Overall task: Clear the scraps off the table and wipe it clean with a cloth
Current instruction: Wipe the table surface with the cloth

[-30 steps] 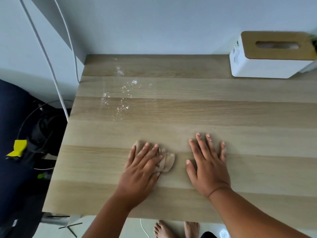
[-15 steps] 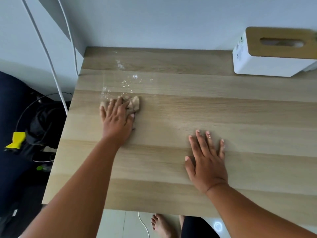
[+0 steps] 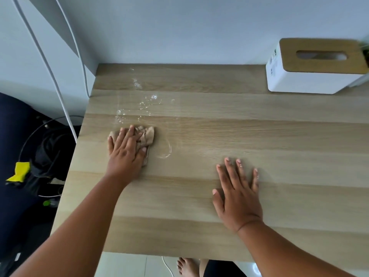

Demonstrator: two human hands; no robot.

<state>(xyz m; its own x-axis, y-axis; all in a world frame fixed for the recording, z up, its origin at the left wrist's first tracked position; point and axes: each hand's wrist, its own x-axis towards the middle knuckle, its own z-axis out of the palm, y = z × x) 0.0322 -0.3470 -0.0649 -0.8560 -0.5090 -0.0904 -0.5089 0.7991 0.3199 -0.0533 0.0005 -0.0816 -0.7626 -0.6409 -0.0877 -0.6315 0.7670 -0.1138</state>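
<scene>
The cloth (image 3: pixel 145 139) is a crumpled, beige, soft-looking wad on the left of the striped pale-wood table (image 3: pixel 219 124), pressed under the flat, straight-fingered left hand (image 3: pixel 126 148). Just beyond it lie glistening droplets (image 3: pixel 143 105). The right hand (image 3: pixel 237 193) rests flat, fingers spread, holding nothing, near a white tissue box (image 3: pixel 311 76) with a wooden lid.

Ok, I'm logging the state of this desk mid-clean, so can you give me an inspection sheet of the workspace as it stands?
Surface: wooden table, wet droplets near the back left, a curved wet streak beside the cloth.
Job's things: crumpled beige cloth on the table; scraps: nothing seen.
Clutter: white tissue box with a wooden lid, back right.
Hands: left hand presses flat on the cloth; right hand rests flat on bare wood.
Cables: white cables hang down the wall at left.
Surroundings: dark items and a yellow object on the floor at left.
</scene>
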